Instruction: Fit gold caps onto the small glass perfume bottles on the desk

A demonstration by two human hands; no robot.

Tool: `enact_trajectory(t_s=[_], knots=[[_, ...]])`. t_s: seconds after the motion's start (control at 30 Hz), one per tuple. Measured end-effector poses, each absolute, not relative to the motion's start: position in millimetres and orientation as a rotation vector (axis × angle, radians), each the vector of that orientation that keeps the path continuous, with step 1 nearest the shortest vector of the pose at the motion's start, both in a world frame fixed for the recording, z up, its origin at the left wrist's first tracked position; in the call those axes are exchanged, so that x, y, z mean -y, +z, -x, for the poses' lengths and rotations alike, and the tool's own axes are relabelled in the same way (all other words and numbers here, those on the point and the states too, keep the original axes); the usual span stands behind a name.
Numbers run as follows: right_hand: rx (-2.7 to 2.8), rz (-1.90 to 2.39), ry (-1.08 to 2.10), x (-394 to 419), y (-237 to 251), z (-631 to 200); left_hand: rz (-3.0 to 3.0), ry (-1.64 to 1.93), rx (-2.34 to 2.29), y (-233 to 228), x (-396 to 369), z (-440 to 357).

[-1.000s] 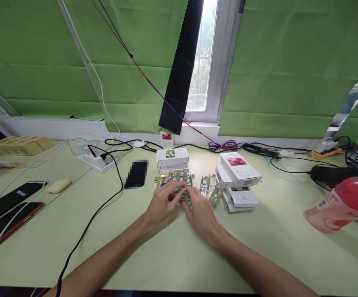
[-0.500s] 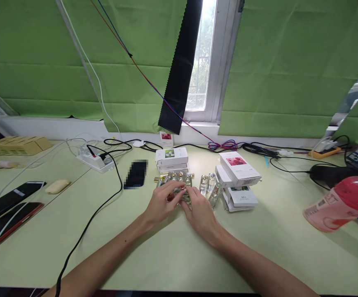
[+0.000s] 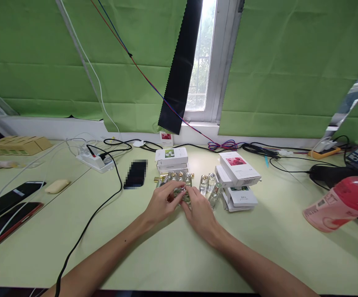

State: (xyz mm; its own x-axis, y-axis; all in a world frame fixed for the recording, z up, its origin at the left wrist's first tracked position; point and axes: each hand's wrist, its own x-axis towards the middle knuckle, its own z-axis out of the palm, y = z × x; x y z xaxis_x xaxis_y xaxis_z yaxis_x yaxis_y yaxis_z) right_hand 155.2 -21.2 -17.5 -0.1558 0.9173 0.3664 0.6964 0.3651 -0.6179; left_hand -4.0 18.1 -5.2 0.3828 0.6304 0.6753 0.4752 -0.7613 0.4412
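My left hand (image 3: 162, 203) and my right hand (image 3: 200, 211) meet at the middle of the pale green table, fingers closed together around a small glass perfume bottle (image 3: 181, 193). Just behind the hands stands a row of several small glass bottles with gold caps (image 3: 179, 177). More clear bottles (image 3: 209, 186) stand to the right of my fingers. A white box with a green picture (image 3: 171, 156) lies behind the row. A stack of white boxes (image 3: 238, 178), the top one with a red picture, sits at the right.
A blurred dark phone (image 3: 136, 174) lies left of the bottles, with a black cable (image 3: 95, 212) crossing the table and a white power strip (image 3: 96, 160) behind. Two phones (image 3: 7, 206) lie at far left. A pink bottle (image 3: 341, 204) lies at the right. Cables run along the window wall.
The hands stay in the same spot; only my fingers shift slightly on the small bottle. Nothing else moves.
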Motion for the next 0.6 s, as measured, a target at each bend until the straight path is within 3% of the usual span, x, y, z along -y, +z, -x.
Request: enact_trajectory(t_s=[0.6], knots=[[1.921, 1.397, 0.409, 20.4, -17.1, -155.2, -2.468, 1.303, -0.986, -6.3, -16.9, 5.3]])
